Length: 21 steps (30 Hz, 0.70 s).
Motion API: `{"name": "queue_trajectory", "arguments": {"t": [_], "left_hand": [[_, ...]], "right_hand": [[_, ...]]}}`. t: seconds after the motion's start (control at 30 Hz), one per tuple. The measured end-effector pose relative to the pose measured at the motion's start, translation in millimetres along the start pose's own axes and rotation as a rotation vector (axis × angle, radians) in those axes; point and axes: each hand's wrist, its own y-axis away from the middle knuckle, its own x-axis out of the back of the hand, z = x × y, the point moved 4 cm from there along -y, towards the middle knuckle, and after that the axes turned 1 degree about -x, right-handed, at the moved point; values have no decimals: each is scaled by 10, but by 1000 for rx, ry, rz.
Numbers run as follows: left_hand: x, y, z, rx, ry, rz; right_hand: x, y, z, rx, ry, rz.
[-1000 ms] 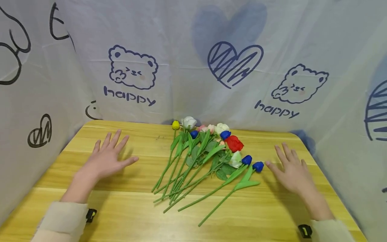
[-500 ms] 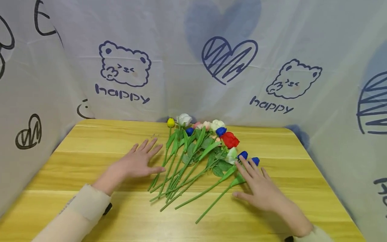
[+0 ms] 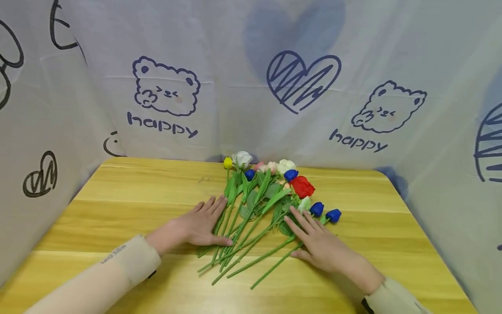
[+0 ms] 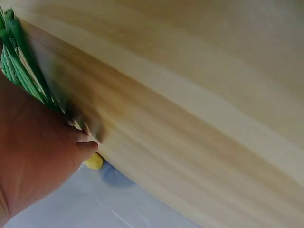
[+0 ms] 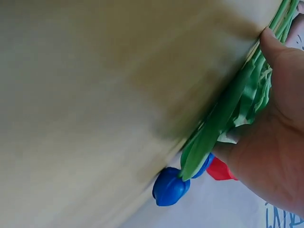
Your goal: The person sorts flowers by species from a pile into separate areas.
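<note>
A loose pile of artificial flowers with green stems lies on the wooden table. My left hand rests against the stems on the left side, fingers straight and thumb spread over them. On the right, my right hand touches the leaves and stems with straight fingers, just below two blue tulips. A red flower, a yellow tulip and a white rose lie towards the back. In the right wrist view, a green leaf runs beside my palm. The fingers partly hide the stems.
A pale cloth backdrop with drawn bears and hearts rises behind the table's back edge, close to the blooms. More cloth hangs along the left side.
Both hands have come inward from the two sides of the table and lowered onto the flowers. Some stems on the left have shifted slightly to the right.
</note>
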Motion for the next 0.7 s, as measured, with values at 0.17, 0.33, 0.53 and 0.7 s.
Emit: {"name": "queue_trajectory", "arguments": {"t": [0.17,0.33,0.53,0.7], "left_hand": [[-31,-66,93,-33,-73,-1],[-37,-212,304,-64,-133,-2],[-79,-416,578,-77,-203,-8],[-146,-551,842,-89,-196,1]], "right_hand": [[36,-110,65,46,150,57],[111,-100,142,53,263,144],[178,-40,210,14,316,184],[180,62,289,-99,228,115]]}}
